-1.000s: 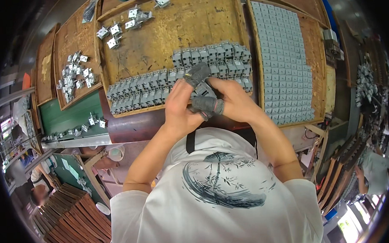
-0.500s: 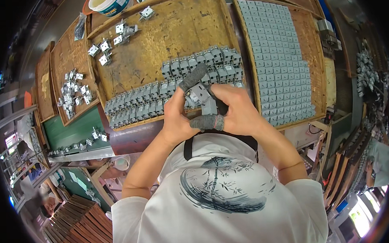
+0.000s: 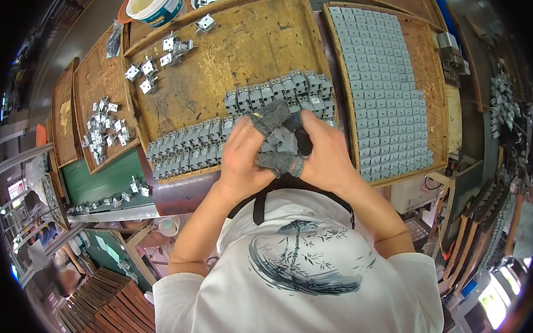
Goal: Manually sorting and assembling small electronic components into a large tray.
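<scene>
In front of my body, both hands hold one small grey boxy metal part (image 3: 282,142). My left hand (image 3: 238,158) pinches it between thumb and forefinger, both wrapped in grey knit finger covers. From the other side my right hand (image 3: 328,155) closes on the part, with black covering showing at its fingertips. Fingers hide much of the part, so its exact kind cannot be made out. Just beyond the hands, rows of similar grey metal parts (image 3: 186,147) stand packed along the near side of a wooden tray (image 3: 233,59).
Right of the hands, another wooden tray holds a dense grid of grey parts (image 3: 381,92). Loose metal pieces (image 3: 148,68) lie at the first tray's far left, with more piled on a board (image 3: 105,128) further left. A white bucket (image 3: 154,9) stands at the back.
The held part has turned, and its flat face with holes no longer shows. My left fingers now cover more of it, and my right fingers have shifted around it.
</scene>
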Action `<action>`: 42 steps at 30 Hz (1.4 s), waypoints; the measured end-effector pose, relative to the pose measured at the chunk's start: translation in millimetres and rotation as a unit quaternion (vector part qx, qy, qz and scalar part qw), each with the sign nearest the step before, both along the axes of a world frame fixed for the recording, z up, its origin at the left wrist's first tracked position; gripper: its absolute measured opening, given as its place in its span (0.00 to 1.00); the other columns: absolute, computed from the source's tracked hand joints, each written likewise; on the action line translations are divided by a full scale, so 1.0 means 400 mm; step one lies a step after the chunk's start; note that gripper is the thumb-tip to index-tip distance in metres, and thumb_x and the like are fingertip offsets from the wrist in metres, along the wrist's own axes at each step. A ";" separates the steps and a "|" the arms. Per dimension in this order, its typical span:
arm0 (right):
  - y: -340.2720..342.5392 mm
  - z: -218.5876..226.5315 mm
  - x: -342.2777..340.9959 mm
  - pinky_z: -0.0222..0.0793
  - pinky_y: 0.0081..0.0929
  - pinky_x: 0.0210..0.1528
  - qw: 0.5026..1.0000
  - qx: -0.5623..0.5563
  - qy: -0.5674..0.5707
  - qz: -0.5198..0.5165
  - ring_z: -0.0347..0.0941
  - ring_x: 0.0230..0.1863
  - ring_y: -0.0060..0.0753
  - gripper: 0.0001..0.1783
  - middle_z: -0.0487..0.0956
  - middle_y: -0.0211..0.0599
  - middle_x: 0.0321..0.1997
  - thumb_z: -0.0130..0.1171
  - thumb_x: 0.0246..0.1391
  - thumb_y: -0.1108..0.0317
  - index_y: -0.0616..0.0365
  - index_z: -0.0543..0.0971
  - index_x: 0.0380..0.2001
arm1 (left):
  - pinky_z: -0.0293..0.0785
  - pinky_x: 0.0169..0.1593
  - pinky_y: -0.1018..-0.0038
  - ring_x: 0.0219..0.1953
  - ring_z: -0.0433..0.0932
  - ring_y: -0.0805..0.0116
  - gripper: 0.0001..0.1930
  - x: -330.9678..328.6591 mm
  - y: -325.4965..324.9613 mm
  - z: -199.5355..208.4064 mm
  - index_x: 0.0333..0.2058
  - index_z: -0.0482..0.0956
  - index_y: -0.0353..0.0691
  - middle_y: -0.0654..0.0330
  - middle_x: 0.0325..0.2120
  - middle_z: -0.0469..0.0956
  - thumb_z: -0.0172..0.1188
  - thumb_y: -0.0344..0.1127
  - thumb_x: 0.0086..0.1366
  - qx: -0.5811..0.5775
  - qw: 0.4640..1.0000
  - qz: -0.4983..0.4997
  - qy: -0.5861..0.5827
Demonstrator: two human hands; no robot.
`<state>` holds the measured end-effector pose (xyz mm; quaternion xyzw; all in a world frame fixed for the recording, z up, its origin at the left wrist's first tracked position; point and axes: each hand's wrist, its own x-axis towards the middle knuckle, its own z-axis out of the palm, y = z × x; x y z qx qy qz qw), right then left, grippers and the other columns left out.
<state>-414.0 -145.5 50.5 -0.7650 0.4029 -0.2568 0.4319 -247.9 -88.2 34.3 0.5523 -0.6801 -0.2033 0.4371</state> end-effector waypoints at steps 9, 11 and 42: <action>0.016 -0.017 -0.057 0.71 0.27 0.34 0.998 0.054 -0.011 0.006 0.77 0.31 0.30 0.22 0.81 0.38 0.31 0.75 0.41 0.58 0.62 0.79 0.34 | 0.71 0.38 0.71 0.32 0.75 0.61 0.23 0.044 0.029 0.038 0.45 0.78 0.33 0.57 0.34 0.76 0.68 0.25 0.47 0.181 0.979 -0.024 0.093; 0.008 -0.020 -0.065 0.70 0.25 0.34 0.998 0.053 -0.006 0.036 0.77 0.31 0.29 0.21 0.81 0.38 0.31 0.74 0.42 0.59 0.62 0.80 0.34 | 0.71 0.38 0.74 0.33 0.75 0.66 0.20 0.052 0.036 0.025 0.45 0.78 0.33 0.59 0.35 0.77 0.68 0.25 0.50 0.217 0.964 -0.048 0.148; 0.043 -0.045 0.069 0.70 0.40 0.33 0.996 -0.053 0.065 0.042 0.75 0.33 0.54 0.10 0.76 0.52 0.31 0.59 0.47 0.76 0.65 0.74 0.35 | 0.72 0.42 0.60 0.43 0.69 0.44 0.35 0.022 0.055 -0.051 0.54 0.70 0.36 0.46 0.39 0.69 0.57 0.19 0.40 0.058 0.987 0.138 -0.056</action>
